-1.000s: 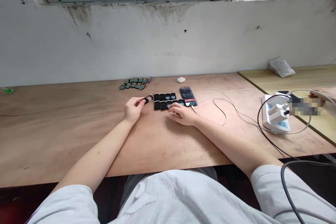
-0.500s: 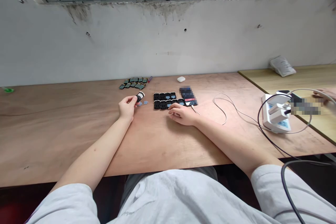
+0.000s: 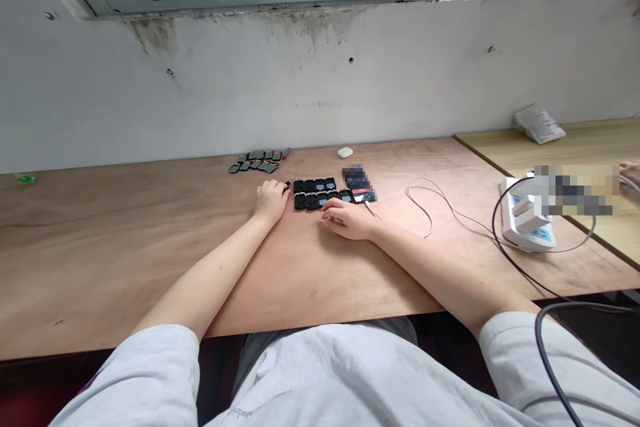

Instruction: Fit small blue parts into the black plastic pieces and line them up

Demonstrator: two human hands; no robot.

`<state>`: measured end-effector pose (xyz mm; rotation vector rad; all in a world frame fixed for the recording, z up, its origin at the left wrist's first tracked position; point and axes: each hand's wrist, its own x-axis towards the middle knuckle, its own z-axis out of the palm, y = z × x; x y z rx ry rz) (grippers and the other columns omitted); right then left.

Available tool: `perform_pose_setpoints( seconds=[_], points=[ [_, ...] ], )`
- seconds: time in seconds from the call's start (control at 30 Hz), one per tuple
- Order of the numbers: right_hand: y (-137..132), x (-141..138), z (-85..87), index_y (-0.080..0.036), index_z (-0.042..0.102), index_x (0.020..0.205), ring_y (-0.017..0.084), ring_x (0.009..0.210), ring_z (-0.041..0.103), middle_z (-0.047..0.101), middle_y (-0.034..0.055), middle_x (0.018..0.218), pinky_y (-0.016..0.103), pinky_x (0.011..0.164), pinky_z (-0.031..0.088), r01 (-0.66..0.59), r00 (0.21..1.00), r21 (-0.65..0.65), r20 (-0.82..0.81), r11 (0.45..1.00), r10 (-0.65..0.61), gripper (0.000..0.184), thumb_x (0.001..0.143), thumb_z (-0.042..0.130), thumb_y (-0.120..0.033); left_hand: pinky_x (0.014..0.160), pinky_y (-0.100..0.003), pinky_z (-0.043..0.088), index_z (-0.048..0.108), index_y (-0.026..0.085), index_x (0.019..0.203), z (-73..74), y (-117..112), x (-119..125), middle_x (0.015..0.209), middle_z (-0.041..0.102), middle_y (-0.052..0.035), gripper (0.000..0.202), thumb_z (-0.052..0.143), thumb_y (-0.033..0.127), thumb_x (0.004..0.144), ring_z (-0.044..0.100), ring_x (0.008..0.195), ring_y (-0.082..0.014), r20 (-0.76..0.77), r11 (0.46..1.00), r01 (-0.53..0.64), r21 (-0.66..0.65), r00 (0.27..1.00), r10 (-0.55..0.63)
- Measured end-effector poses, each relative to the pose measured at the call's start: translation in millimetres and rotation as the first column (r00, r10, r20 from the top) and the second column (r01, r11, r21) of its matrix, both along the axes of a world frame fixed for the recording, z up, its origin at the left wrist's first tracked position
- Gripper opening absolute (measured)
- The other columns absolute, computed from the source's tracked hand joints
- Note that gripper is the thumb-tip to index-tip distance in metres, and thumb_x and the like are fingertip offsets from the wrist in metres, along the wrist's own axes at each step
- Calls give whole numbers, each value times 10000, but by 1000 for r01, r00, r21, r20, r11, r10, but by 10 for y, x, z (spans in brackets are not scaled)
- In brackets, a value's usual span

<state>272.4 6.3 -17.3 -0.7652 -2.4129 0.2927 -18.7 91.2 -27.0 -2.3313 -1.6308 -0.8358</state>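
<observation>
Left hand (image 3: 272, 201) beside black casings (image 3: 311, 200); right hand (image 3: 346, 219) before them, phone (image 3: 357, 181) beyond.

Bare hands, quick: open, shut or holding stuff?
Left hand: fingers mostly hidden at a small black piece; grip can't be told.
Right hand: loosely open, holding nothing visible, beside rectangular black cases.

I see black casings (image 3: 311, 199) lying in two close rows left of the phone (image 3: 356, 179), several showing pale-blue squares (image 3: 320, 186); farther left of it, one dark piece (image 3: 287, 185) lies mostly hidden.
</observation>
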Motion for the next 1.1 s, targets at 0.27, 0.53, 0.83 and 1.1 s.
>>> perform_pose_setpoints(
  seconds=[0.27, 0.53, 0.83, 1.1],
  points=[
    [14, 4, -3, -214, 713, 1089, 206, 966, 701, 660, 122, 1283, 343, 865, 575, -20, 998, 66, 60, 998, 16, 178, 1019, 559, -264, 946, -540, 469, 769, 194, 946, -25, 55, 44, 1173, 657, -176, 294, 493, 289, 983, 557, 1143, -367, -37, 999, 32, -5, 999, -32],
    [26, 22, -8, -207, 710, 1077, 212, 977, 696, 659, 126, 1270, 344, 857, 571, -32, 998, 85, 59, 996, 27, 170, 1013, 557, -248, 960, -564, 456, 744, 215, 1099, -70, 27, 44, 1140, 721, -172, 290, 490, 268, 968, 590, 1145, -384, 9, 992, -45, -118, 999, 46],
    [18, 9, 11, -198, 709, 1054, 217, 956, 692, 676, 133, 1228, 353, 844, 578, -44, 998, 117, 47, 992, 39, 153, 1005, 567, -225, 1080, -535, 444, 632, 175, 1395, 48, -48, 95, 1365, 683, -154, 473, 389, 222, 992, 567, 1300, -352, -94, 975, -4, -221, 995, -17],
    [27, 12, 13, -198, 704, 1041, 228, 963, 685, 679, 138, 1213, 363, 838, 571, -56, 998, 138, 33, 989, 52, 148, 1005, 563, -225, 1198, -522, 355, 527, 184, 1528, 46, -53, 80, 1546, 572, -112, 560, 338, 218, 1003, 435, 1484, -318, -126, 952, 53, -302, 987, -95]
  ],
)
